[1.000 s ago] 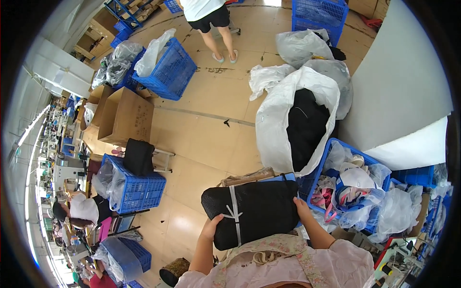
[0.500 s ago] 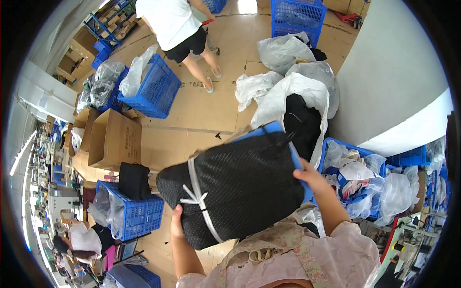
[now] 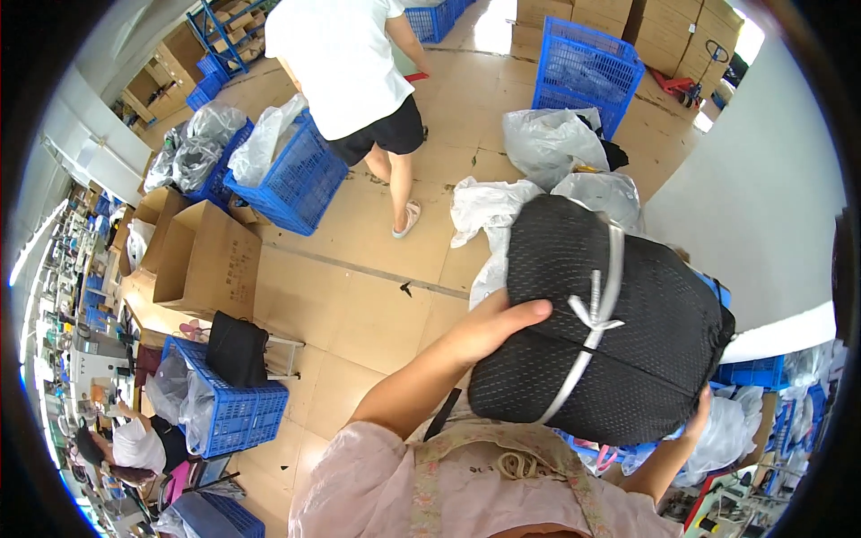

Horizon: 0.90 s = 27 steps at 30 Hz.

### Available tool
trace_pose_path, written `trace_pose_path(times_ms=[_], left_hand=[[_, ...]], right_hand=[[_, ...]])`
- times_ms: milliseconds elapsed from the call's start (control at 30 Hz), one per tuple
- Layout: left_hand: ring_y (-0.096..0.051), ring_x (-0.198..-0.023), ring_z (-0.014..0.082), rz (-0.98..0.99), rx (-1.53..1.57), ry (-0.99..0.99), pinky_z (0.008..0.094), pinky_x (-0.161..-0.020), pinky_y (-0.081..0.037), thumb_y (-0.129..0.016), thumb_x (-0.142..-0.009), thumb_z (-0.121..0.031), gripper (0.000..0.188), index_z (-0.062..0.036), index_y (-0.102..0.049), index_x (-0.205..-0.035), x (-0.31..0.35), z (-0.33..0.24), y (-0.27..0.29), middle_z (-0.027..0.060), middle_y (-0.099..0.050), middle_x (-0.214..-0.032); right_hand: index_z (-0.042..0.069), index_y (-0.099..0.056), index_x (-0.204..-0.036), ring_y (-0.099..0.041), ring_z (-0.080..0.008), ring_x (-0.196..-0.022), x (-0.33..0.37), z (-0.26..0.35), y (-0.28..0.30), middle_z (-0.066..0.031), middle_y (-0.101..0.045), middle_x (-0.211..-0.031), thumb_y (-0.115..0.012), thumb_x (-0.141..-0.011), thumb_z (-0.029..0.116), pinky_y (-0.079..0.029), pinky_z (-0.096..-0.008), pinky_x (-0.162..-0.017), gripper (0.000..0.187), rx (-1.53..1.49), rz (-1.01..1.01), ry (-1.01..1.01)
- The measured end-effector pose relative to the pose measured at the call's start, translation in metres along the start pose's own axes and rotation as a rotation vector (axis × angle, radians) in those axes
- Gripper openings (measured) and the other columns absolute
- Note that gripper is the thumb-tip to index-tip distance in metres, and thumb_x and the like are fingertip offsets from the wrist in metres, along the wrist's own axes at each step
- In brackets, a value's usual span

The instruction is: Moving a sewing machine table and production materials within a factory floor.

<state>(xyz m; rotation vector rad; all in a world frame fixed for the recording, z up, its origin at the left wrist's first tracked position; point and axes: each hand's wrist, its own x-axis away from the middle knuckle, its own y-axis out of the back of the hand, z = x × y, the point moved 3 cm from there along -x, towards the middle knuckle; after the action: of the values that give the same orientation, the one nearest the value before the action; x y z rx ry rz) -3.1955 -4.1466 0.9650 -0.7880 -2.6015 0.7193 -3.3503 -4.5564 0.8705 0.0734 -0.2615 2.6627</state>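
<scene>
A bundle of black mesh fabric (image 3: 619, 323), folded thick and tied round with a pale strip knotted in a small bow, is held up in front of me between both hands. My left hand (image 3: 500, 330) grips its left side, the thumb lying on top and the fingers hidden behind it. At the lower right edge my right hand (image 3: 700, 420) holds the bundle, mostly covered by the cloth. A bit of blue shows past the bundle's right edge.
A person (image 3: 345, 81) in a white top walks ahead. Blue crates (image 3: 300, 184) and an open cardboard box (image 3: 215, 264) stand left. Plastic bags (image 3: 552, 148) lie ahead, beside a pale pillar (image 3: 753, 206). Another person (image 3: 139, 446) sits far left.
The bundle has swung to the right and tilted, both hands still on it. My left hand has moved up and right. The walking person appears larger and lower in view.
</scene>
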Motion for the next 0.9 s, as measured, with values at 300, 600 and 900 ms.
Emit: trace_pose_path(times_ms=[300,600,900], left_hand=[[-0.05,-0.099,0.0158,0.297,0.031,0.122,0.029,-0.085,-0.04,-0.058,-0.081,-0.035,0.055,0.0042,-0.045,-0.117,-0.125,-0.033,0.051,0.0097,-0.053,-0.11],[-0.05,-0.098,0.0167,0.457,-0.042,0.008,0.0296,-0.087,-0.039,-0.058,-0.082,-0.035,0.051,0.0033,-0.048,-0.114,-0.192,-0.071,0.085,0.0083,-0.055,-0.107],[-0.053,-0.09,0.0135,0.407,0.103,0.178,0.0274,-0.077,-0.044,-0.06,-0.08,-0.03,0.047,0.0004,-0.049,-0.114,-0.245,-0.137,0.128,0.0066,-0.056,-0.101]], right_hand=[[0.001,-0.04,-0.125,-0.048,-0.0305,-0.106,0.001,0.004,-0.022,-0.0147,-0.046,-0.122,-0.055,-0.076,0.046,-0.04,-0.0429,-0.087,0.068,-0.141,-0.585,-0.112],[-0.001,-0.037,-0.126,-0.047,-0.0299,-0.106,0.007,0.011,-0.087,-0.0156,-0.045,-0.122,-0.051,-0.079,0.044,-0.037,-0.0413,-0.09,0.067,-0.112,-0.764,-0.028],[-0.002,-0.04,-0.123,-0.048,-0.0217,-0.101,-0.057,0.025,-0.113,-0.0122,-0.048,-0.116,-0.045,-0.085,0.045,-0.036,-0.0328,-0.09,0.061,0.251,-0.587,0.12]])
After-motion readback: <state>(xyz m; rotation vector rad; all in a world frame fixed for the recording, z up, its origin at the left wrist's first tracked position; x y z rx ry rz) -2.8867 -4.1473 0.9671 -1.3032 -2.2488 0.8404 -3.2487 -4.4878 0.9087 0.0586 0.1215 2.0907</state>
